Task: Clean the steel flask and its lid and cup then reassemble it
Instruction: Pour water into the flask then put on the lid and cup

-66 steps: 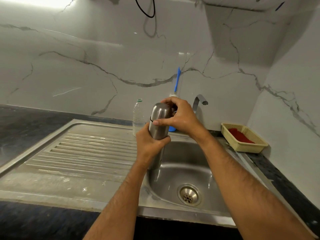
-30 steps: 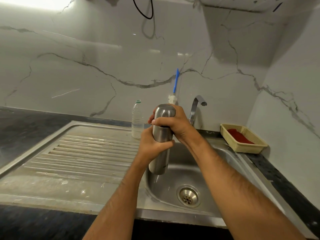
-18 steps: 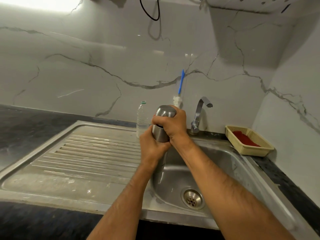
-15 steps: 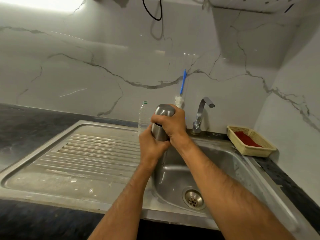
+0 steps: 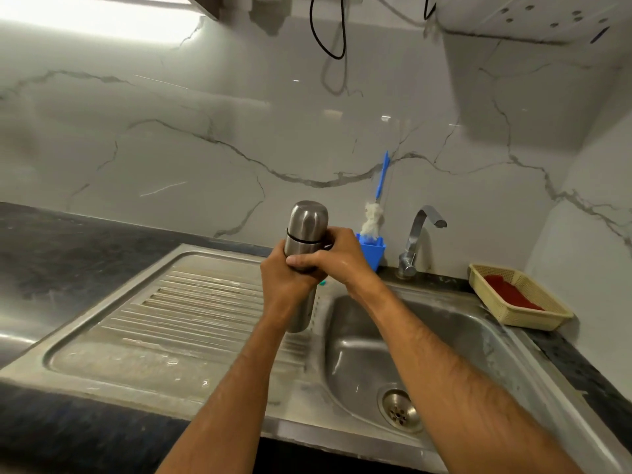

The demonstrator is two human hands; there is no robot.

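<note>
Left hand (image 5: 285,282): wraps the steel flask (image 5: 303,254) mid-body, frame centre.
Flask: upright above the sink (image 5: 455,340) edge, cup (image 5: 308,218) seated on top.
Right hand (image 5: 337,256): fingers curled round the flask below the cup.
Basket (image 5: 519,295): far right.

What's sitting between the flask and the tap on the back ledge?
In the head view, a blue holder with a bottle brush stands between the flask and the tap.
</note>
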